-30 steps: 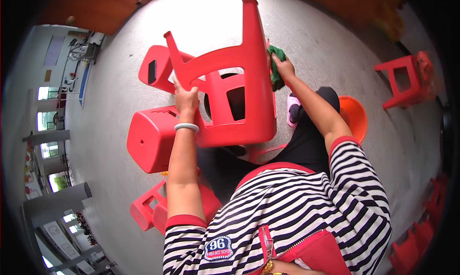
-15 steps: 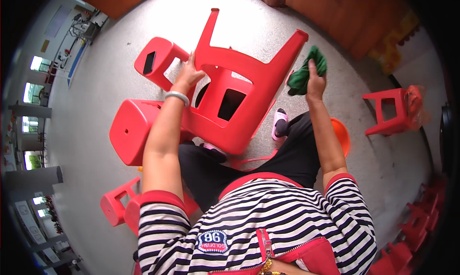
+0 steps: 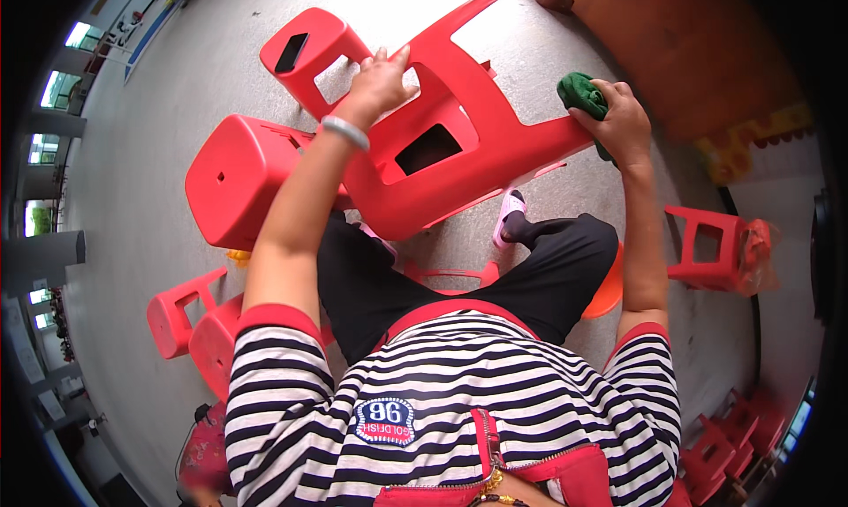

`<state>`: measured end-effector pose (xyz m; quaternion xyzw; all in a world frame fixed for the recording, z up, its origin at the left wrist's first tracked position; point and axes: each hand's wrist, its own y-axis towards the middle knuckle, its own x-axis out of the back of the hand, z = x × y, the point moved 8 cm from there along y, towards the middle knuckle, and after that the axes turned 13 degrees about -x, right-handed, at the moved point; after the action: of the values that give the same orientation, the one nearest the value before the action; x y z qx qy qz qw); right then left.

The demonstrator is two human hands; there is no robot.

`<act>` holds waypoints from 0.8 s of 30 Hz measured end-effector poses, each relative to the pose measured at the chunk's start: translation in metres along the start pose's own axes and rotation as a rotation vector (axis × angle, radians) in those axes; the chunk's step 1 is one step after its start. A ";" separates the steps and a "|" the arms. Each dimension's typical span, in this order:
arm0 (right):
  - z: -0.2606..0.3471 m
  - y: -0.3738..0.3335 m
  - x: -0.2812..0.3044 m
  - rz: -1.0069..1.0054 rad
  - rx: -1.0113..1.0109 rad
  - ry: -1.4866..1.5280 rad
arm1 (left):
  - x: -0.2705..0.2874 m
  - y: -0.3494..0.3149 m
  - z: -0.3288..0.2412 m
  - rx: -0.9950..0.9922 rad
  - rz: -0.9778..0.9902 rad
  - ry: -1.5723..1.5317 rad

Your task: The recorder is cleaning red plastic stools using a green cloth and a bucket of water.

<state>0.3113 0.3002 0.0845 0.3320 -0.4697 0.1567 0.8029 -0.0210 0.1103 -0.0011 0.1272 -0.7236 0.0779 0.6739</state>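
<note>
A large red plastic stool (image 3: 415,198) lies tipped over in front of me, its legs pointing away and to the right. My left hand (image 3: 380,87), with a pale bangle at the wrist, grips the stool's upper left edge. A bunched green cloth (image 3: 579,94) is in my right hand (image 3: 623,123), fingers closed round it. That hand is at the tip of the stool's right leg, and the cloth appears to touch it. Through the stool's frame a dark rectangular patch shows.
Left of the tipped stool are two more red stools (image 3: 225,176) (image 3: 305,48), the farther one with a black rectangle on it. Smaller red stools (image 3: 168,321) stand lower left. An orange basin (image 3: 605,286) is by my right knee. At right stands another red stool (image 3: 711,246).
The tipped stool has turned, its legs swinging to the right. My right hand has moved right and turned over, bringing the cloth to the leg tip. My left hand still grips the edge.
</note>
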 end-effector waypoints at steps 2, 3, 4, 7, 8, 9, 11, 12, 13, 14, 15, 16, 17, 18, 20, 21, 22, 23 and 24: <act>-0.022 -0.003 -0.001 0.130 -0.096 -0.070 | 0.016 -0.038 -0.069 -0.053 -0.041 -0.085; -0.028 -0.003 -0.002 0.152 -0.076 -0.072 | 0.026 -0.066 -0.103 -0.100 -0.059 -0.125; -0.028 -0.003 -0.005 0.179 -0.046 -0.071 | 0.029 -0.095 -0.133 -0.127 -0.061 -0.106; -0.019 0.000 -0.003 0.228 -0.003 -0.040 | 0.015 -0.135 -0.176 -0.202 -0.123 -0.005; -0.016 -0.001 -0.005 0.271 -0.016 -0.039 | 0.001 -0.136 -0.166 -0.152 -0.038 0.002; -0.014 -0.003 -0.006 0.277 -0.018 -0.053 | -0.002 -0.136 -0.161 -0.185 -0.070 -0.049; -0.004 -0.005 -0.003 0.237 0.041 -0.055 | -0.001 -0.134 -0.142 -0.209 -0.019 -0.051; 0.002 -0.008 -0.002 0.271 0.038 -0.063 | 0.000 -0.134 -0.130 -0.250 -0.026 -0.042; 0.010 -0.012 0.001 0.272 0.042 -0.067 | 0.003 -0.133 -0.116 -0.288 -0.034 -0.026; 0.015 -0.018 0.000 0.343 0.015 -0.081 | 0.002 -0.131 -0.103 -0.290 0.007 0.014; 0.024 -0.025 -0.001 0.413 -0.011 -0.092 | 0.000 -0.129 -0.091 -0.305 0.021 -0.012; 0.036 -0.035 -0.003 0.539 -0.052 -0.106 | 0.001 -0.130 -0.083 -0.284 0.028 0.068; 0.054 -0.046 -0.005 0.656 -0.064 -0.102 | 0.002 -0.131 -0.076 -0.263 0.036 0.147; 0.056 -0.052 -0.007 0.664 -0.055 -0.074 | 0.003 -0.126 -0.069 -0.250 0.043 0.148; 0.062 -0.059 -0.015 0.673 -0.033 -0.045 | 0.004 -0.123 -0.045 -0.204 0.046 0.151; 0.063 -0.064 -0.017 0.712 -0.061 0.020 | 0.005 -0.118 -0.042 -0.179 0.061 0.174; 0.069 -0.068 -0.019 0.750 -0.076 0.092 | 0.007 -0.116 -0.033 -0.147 0.049 0.210; 0.072 -0.072 -0.020 0.752 -0.074 0.089 | 0.008 -0.114 -0.026 -0.115 0.037 0.245; 0.077 -0.075 -0.021 0.773 -0.114 0.201 | 0.011 -0.112 -0.021 -0.058 0.075 0.261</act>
<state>0.2928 0.1940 0.0639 0.0690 -0.4871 0.4525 0.7438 0.0313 0.0082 0.0054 0.0691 -0.6361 0.0981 0.7622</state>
